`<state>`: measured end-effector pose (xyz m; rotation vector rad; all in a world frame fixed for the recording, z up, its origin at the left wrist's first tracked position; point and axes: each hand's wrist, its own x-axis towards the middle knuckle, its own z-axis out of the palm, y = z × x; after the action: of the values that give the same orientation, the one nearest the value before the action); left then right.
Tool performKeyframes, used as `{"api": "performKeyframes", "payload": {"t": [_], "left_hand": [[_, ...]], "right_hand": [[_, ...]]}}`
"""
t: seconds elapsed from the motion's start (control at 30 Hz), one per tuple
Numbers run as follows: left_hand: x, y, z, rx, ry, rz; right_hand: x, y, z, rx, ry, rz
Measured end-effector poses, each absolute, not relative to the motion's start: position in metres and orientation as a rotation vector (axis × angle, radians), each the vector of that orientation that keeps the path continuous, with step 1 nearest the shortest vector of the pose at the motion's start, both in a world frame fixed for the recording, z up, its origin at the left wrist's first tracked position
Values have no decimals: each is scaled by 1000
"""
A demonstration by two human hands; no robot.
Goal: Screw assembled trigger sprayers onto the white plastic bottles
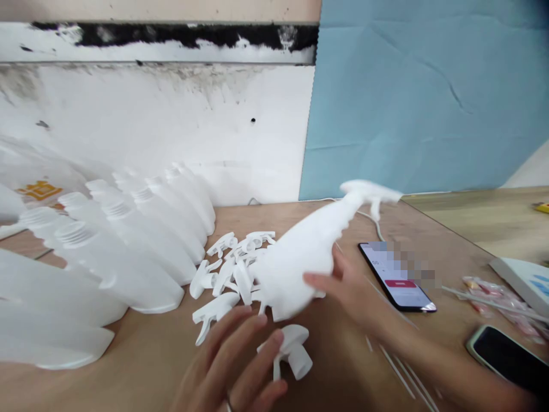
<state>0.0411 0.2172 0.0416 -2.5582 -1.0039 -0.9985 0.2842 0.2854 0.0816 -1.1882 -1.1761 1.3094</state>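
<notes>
My right hand (349,289) grips a white spray bottle (300,257) by its lower side, thumb across the front. The bottle leans to the right, and a white trigger sprayer (364,191) tops its neck. My left hand (234,366), with a ring on one finger, is open in the foreground, fingers apart. Beside its fingertips lies a loose trigger sprayer (298,352); whether they touch I cannot tell. Between the held bottle and the bottles at left is a pile of more sprayer heads (242,280), partly hidden by the bottle.
Several uncapped white bottles (132,246) stand at left on the brown table (154,355). Thin white tubes (401,372) lie at front right. A lit phone (397,280), a dark phone (510,360), wrapped pink items (501,297) and a white box (523,286) occupy the right side.
</notes>
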Motion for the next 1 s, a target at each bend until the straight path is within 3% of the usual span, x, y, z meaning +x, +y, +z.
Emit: {"api": "performKeyframes", "payload": {"t": [0.13, 0.27, 0.6, 1.0], "left_hand": [[32, 235, 35, -2651, -1097, -824], [31, 239, 22, -2692, -1069, -679], [28, 244, 13, -2741, -934, -644], [35, 242, -11, -2840, -727, -732]], "right_hand": [[334, 369, 74, -1398, -1264, 603], [375, 428, 64, -1723, -1401, 152], [363, 492, 29, -1831, -1401, 115], [363, 536, 23, -1752, -1353, 263]]}}
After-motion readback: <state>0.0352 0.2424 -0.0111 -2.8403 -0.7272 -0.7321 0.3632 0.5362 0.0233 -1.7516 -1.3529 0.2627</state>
